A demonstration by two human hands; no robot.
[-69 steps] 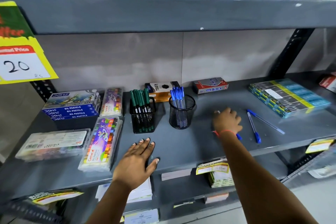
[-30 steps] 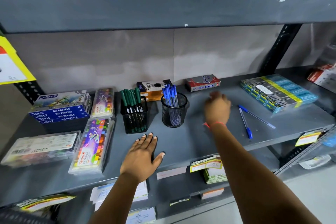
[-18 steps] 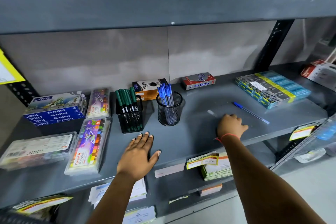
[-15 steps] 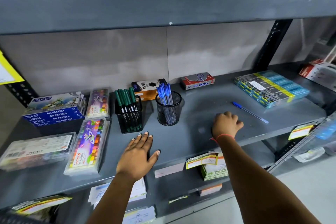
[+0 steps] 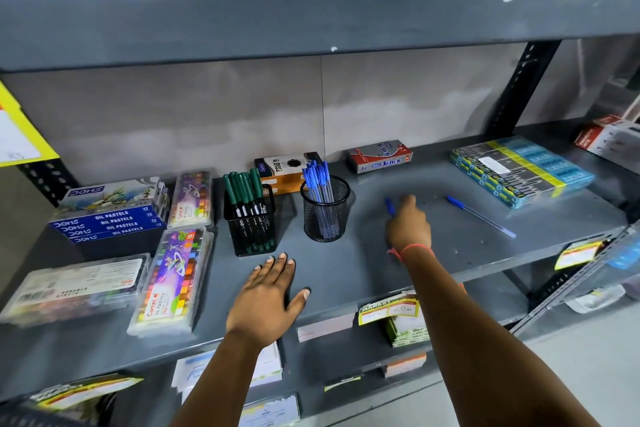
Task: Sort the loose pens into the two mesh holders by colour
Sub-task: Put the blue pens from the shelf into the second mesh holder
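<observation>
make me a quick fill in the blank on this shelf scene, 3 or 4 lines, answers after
1. The square mesh holder holds pens with ____ caps.
2. The round mesh holder holds pens with ____ caps.
3. The left hand lies ____ on the shelf, fingers spread.
4. The right hand grips a blue pen; ____ more blue pen lies loose on the shelf.

Missing words: green; blue; flat; one
</observation>
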